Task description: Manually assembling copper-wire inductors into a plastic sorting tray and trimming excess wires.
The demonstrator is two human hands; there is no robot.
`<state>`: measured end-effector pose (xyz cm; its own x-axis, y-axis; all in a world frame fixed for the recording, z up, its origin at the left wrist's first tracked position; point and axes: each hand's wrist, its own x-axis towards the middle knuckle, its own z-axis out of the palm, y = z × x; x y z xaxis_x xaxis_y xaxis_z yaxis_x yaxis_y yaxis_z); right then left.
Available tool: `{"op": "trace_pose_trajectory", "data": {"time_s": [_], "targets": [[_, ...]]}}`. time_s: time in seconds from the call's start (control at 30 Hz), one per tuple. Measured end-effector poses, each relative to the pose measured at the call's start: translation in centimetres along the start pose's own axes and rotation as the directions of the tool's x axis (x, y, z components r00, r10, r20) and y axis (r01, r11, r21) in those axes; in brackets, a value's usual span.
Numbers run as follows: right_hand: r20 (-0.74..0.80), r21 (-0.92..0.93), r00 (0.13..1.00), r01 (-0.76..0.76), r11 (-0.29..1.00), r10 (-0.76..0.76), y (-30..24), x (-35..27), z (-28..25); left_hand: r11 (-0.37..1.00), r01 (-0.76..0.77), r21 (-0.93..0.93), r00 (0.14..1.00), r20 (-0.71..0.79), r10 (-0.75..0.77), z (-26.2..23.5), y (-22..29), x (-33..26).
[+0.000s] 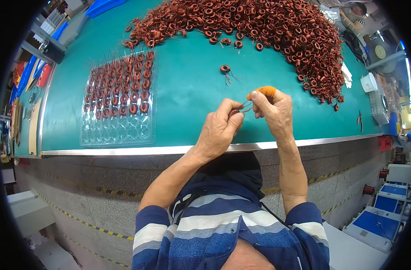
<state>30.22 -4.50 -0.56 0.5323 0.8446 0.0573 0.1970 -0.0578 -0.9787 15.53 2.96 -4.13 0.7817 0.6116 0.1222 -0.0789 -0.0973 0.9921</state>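
Note:
Between the thumb and fingers of my left hand is a copper-wound toroid coil, partly hidden by the fingers. Its wire leads stick out to the right. My right hand, with orange covers on its fingertips, pinches at those leads close beside the left hand. Beyond my hands a single loose coil lies on the green mat with its leads spread. To the left, a clear plastic tray holds rows of coils standing in round pockets, leads upward; its nearest pockets hold none.
A large heap of coils spreads across the back and right of the green table. Small pliers lie near the right edge, close to a white container. A metal strip edges the table's front.

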Motion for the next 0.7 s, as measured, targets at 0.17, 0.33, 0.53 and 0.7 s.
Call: {"op": "trace_pose_trajectory", "data": {"time_s": [0.17,0.33,0.53,0.7], "targets": [[-0.216,0.005,0.976,0.016,1.000,-0.015,2.3,-1.7,0.3,0.999,0.026,0.025,0.995,-0.093,-0.024,0.0,-0.4,0.2],[0.062,0.200,0.985,-0.172,0.965,0.163,2.2,-2.1,0.8,0.882,-0.263,0.391,0.953,-0.039,0.301,-0.1,-1.7,0.2],[0.277,0.308,0.909,-0.391,0.867,0.311,2.3,-1.6,-0.8,0.901,-0.130,0.413,0.944,0.331,-0.016,-3.3,2.4,0.8],[0.336,0.297,0.878,-0.444,0.846,0.342,2.4,-1.0,-0.7,0.566,-0.527,0.634,0.817,0.561,0.133,-4.4,2.6,1.4]]}}
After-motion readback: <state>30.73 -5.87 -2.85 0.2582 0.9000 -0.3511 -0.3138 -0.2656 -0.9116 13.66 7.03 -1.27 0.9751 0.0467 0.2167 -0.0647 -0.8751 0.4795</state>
